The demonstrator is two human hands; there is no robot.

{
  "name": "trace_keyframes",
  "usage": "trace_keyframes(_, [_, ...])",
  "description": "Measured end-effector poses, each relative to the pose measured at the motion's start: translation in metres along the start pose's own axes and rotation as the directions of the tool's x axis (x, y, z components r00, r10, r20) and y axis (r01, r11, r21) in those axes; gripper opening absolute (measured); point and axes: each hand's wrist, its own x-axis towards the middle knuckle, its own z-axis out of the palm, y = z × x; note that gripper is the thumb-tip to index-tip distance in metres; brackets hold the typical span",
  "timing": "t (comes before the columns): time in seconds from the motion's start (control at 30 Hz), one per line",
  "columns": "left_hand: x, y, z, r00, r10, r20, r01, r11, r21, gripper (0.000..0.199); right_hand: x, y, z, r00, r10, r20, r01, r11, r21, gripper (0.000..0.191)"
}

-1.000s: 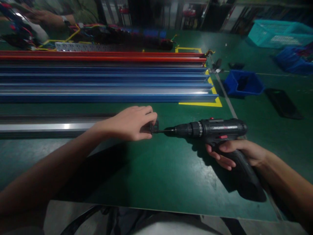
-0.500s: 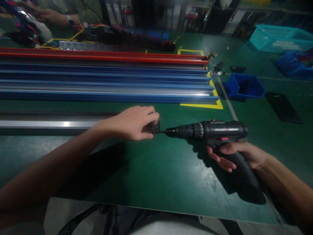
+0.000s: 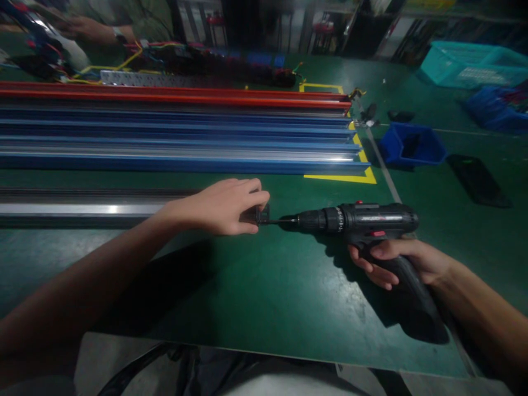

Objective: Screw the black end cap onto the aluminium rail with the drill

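Note:
My right hand is wrapped round the grip of a black cordless drill, which points left. Its long thin bit meets a small black end cap at the end of a metal profile. Over that end lies my left hand, its fingers closed round the profile and the cap, thumb on the near side. The profile rests along the green table, silver and dark. My palm hides its right end, and the exact contact of bit and cap is too small to make out.
Behind lie several blue profiles and a red profile beside yellow tape. A blue bin, a dark flat object and a teal crate stand to the right. Across the table, a person is beside wiring.

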Motion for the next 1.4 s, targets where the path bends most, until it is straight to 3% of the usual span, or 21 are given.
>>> trace_keyframes(0.3, [-0.001, 0.0012, -0.0011, 1.0, -0.008, 0.006, 0.008, 1.0, -0.001, 0.033, -0.002, -0.0008, -0.0012, 0.999, 0.033, -0.024, -0.033, 0.999, 0.0, 0.028])
trace_keyframes(0.6, [0.0022, -0.0012, -0.0008, 0.994, 0.108, -0.003, -0.108, 0.994, -0.033, 0.027, -0.0003, -0.0011, 0.001, 1.0, 0.002, -0.006, -0.002, 1.0, 0.013, 0.026])
trace_keyframes(1.4, [0.0038, -0.0051, 0.0019, 0.99, 0.133, -0.042, -0.136, 0.987, -0.084, 0.027, -0.0001, -0.0016, 0.0017, 1.0, -0.026, 0.015, 0.025, 0.999, 0.024, 0.025])
